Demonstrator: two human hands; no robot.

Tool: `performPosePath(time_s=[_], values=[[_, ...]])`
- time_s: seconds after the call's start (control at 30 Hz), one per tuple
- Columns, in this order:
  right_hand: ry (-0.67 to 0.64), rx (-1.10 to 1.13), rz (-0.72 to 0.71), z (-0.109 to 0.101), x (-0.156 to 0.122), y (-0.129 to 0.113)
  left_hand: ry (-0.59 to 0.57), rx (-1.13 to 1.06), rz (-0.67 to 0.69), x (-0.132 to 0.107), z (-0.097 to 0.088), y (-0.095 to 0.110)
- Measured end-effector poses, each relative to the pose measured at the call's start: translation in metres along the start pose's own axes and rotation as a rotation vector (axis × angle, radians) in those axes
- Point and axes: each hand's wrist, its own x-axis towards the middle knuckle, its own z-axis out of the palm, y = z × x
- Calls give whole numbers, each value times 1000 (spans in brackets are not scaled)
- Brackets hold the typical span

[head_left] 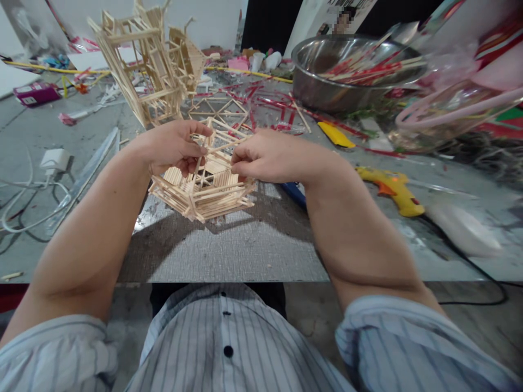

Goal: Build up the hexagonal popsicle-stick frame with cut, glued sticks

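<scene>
A many-sided frame of thin wooden sticks [200, 198] rests on the grey mat, with stacked sticks forming its low walls. My left hand [175, 147] is over its left side, fingers bent in a pinch on a thin stick that rises from the frame. From the right, my right hand [272, 155] reaches in, its thumb and fingertips pressed together on a stick at the frame's upper right. The fingertips partly hide what they grip. Behind my left hand stands a taller stick tower [153, 71]. A flat stick lattice [220, 111] lies beyond the frame.
A yellow glue gun [392, 188] lies at right, its black cord trailing off the table edge. A steel bowl [304, 81] with red-marked sticks stands behind. At left are a white charger [56, 160] with cable and a purple box [36, 94]. A yellow-handled tool [337, 135] lies before the bowl.
</scene>
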Motion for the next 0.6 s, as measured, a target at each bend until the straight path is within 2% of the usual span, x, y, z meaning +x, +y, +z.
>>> performPosePath(time_s=[0.6], values=[[-54, 81, 33, 0, 0, -2, 10, 16, 13, 0, 0, -2]])
